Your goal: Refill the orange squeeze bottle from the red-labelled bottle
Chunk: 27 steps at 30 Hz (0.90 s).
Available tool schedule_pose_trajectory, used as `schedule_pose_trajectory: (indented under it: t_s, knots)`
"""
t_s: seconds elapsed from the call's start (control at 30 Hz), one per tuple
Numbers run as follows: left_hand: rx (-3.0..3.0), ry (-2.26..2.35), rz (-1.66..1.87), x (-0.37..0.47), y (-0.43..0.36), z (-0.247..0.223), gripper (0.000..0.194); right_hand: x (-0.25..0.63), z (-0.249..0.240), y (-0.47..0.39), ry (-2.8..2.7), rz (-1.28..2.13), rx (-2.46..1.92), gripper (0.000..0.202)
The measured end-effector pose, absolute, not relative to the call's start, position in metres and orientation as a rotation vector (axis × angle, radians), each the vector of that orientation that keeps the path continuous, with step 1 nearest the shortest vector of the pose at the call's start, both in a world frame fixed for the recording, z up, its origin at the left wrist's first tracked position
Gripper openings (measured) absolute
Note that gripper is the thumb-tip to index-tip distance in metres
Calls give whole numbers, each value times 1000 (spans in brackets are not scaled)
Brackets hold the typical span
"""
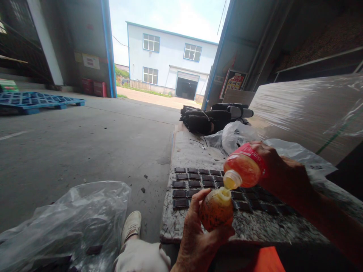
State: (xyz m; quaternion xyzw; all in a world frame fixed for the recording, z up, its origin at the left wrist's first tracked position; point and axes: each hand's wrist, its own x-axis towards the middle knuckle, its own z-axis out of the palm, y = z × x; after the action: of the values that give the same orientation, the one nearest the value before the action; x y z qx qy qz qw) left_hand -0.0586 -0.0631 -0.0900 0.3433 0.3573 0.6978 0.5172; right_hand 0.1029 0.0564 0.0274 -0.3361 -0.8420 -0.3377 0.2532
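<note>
Hands: we hold two bottles over the near edge of a slab, mouth to mouth.
Right hand [279, 170]: we grip the red bottle [244, 169] around its body, our fingers wrapped over the red label; it is tipped on its side with the open mouth pointing down and to the left.
Left hand [198, 234]: we clasp the low bottle [216, 210] from below and behind, thumb up along its left side; it stands roughly upright, slightly tilted.
Mouths: the red bottle's yellowish neck sits just above the low bottle's neck, touching or nearly so; we cannot tell which.
Contents: both bottles show an orange to brownish fill, and the necks look pale yellow.
Slab [195, 151]: a grey, speckled board lying flat before us, running away from the camera.
Tiles [187, 185]: small dark rectangles laid in rows on the slab, under and behind the bottles.
Bag [85, 215]: crumpled clear plastic at lower left on the floor [85, 143], with a few dark pieces inside.
Shoe [131, 226]: a pale shoe just beside the bag, near the slab's corner.
Far end: a black bundle [210, 117] and more clear plastic [236, 136] lie on the slab's far part.
Right side: a large stack wrapped in film [309, 109] stands beside the slab.
Background: blue pallet [36, 101] at far left, white building [170, 64] through the open doorway.
</note>
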Motion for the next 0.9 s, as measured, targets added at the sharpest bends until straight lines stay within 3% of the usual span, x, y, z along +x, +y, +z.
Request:
schedule_pose_trajectory:
  t_s: [0.5, 0.9]
  knots:
    - [813, 874, 1696, -58, -63, -90, 69, 104, 19, 59, -2269, -879, -891, 62]
    - [830, 873, 1686, -59, -63, -89, 69, 109, 10, 74, -2144, -1066, -747, 48]
